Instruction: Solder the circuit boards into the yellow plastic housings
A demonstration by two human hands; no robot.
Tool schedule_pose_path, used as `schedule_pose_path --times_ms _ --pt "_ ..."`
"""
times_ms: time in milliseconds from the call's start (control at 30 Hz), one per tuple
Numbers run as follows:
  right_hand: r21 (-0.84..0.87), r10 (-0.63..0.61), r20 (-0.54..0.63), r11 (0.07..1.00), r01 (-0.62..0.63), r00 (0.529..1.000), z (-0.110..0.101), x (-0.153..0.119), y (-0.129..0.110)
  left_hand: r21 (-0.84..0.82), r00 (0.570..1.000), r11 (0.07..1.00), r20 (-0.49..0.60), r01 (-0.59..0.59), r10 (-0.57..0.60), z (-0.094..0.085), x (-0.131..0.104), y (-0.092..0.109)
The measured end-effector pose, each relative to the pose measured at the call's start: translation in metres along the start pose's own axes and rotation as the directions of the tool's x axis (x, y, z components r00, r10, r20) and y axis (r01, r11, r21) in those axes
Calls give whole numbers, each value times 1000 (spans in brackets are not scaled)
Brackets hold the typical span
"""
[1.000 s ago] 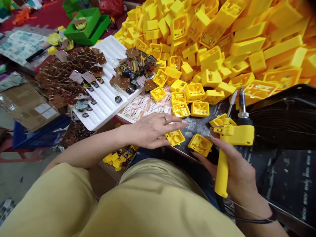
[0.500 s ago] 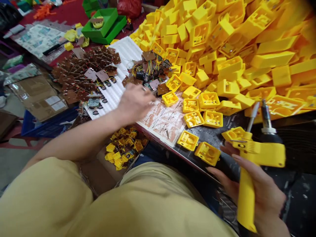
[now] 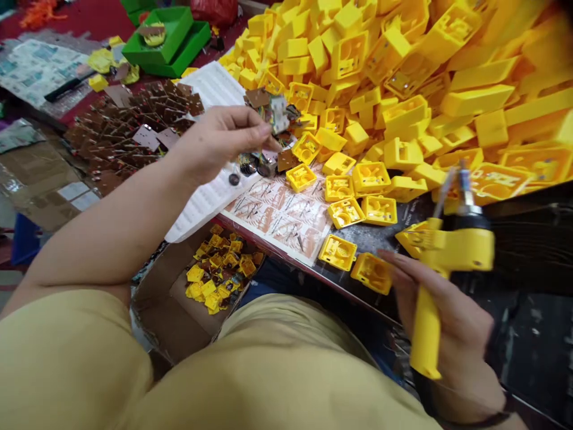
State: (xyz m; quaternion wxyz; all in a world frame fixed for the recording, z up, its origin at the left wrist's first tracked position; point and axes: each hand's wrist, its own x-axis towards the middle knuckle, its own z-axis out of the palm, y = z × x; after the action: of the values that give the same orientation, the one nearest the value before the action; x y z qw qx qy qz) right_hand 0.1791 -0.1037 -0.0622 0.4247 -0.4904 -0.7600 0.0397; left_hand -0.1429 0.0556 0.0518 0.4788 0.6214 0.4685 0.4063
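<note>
My left hand pinches a small green circuit board between thumb and fingers, with wires near it. It is raised over a cluster of wired parts and round black speakers at the end of a white foam sheet. In my right hand is a yellow pistol-shaped soldering gun, its metal tip and thin feed tube pointing away from me. The fingertips of that hand reach the edge of an open yellow plastic case; whether they grip it, I cannot tell. Another open case sits beside it.
A large heap of yellow cases covers the back right. Brown circuit boards are piled at left, beyond my forearm. Green trays stand behind. A cardboard box with yellow parts is below the table edge.
My left hand has risen from the wired cluster with a circuit board in its fingers. My right hand has shifted left with the soldering gun, its fingers now at the nearest case. The view has turned slightly.
</note>
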Motion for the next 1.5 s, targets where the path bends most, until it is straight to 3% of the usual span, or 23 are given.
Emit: schedule_pose_path --times_ms 133,233,333,433,567,667,767,833,900,967,1033,1167,1333,1433,1500 --pt "109 -68 8 992 67 998 8 19 -16 -298 935 891 197 342 -293 52 0 -11" --pt "117 -45 -67 992 53 997 13 29 -26 -448 895 778 287 440 -341 91 -13 -19" --pt "74 -26 -158 996 38 987 18 34 -29 -550 866 669 336 500 -371 119 -29 -23" --pt "55 -87 -220 993 101 972 18 32 -26 -603 809 542 393 585 -436 135 -40 -24" --pt "-10 -213 -160 977 214 964 14 30 -23 -638 745 402 461 656 -483 149 -47 -25" --pt "-47 -265 -146 964 261 953 14 32 -23 -643 723 361 479 675 -498 157 -52 -26" --pt "-25 -216 -235 976 216 948 17 38 -26 -621 717 379 491 686 -495 158 -58 -29" --pt "23 -158 -267 985 170 951 17 42 -29 -597 752 460 478 657 -454 152 -61 -30" --pt "92 -84 -270 989 112 959 16 46 -33 -518 812 634 455 574 -364 141 -62 -31" --pt "224 22 -244 974 34 970 14 49 -38 -350 860 841 453 413 -234 128 -62 -29" --pt "369 115 -193 929 -37 975 13 52 -43 -161 892 965 436 205 -117 117 -63 -26" --pt "447 171 -114 889 -103 979 14 55 -47 128 930 987 365 -94 41 109 -70 -30" --pt "409 147 -67 906 -107 987 19 56 -48 361 926 859 243 -362 288 112 -73 -50" --pt "426 129 -80 901 -83 988 21 56 -50 224 914 893 213 -390 346 113 -67 -55" --pt "427 124 -126 902 -59 984 22 57 -52 -19 946 971 222 -237 236 114 -65 -53"
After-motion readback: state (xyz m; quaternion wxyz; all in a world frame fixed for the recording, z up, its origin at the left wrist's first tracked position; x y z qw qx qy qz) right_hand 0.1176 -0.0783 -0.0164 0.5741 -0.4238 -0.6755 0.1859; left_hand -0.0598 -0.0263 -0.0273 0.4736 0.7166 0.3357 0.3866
